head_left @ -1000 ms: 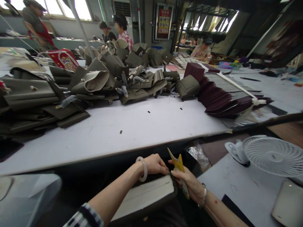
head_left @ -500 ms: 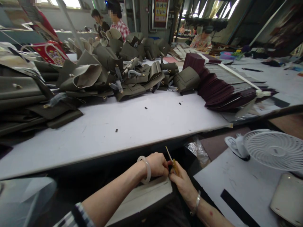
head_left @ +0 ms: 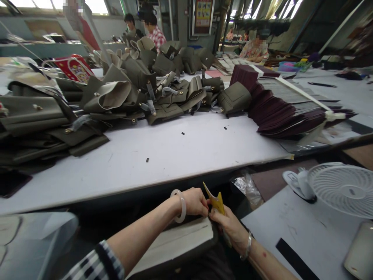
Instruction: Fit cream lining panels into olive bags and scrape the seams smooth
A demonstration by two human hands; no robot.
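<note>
A yellow cutting tool with a pointed tip sticks up from my right hand, whose fingers are closed round it. My left hand, with a pale bangle at the wrist, is closed at the upper right corner of an olive bag piece with a cream inner face. The fingertips of both hands nearly meet at that corner. Whatever my left fingers pinch is too small to make out. The bag piece lies low in front of me, below the table edge.
Olive bags are heaped along the white table. A tied stack of maroon pieces stands to their right. A white fan is at the right, a plastic-covered pile at the lower left. People sit farther back.
The yellow tool has turned in my right hand and shows its broader side. The view has shifted slightly left, and both hands stay at the bag piece's corner.
</note>
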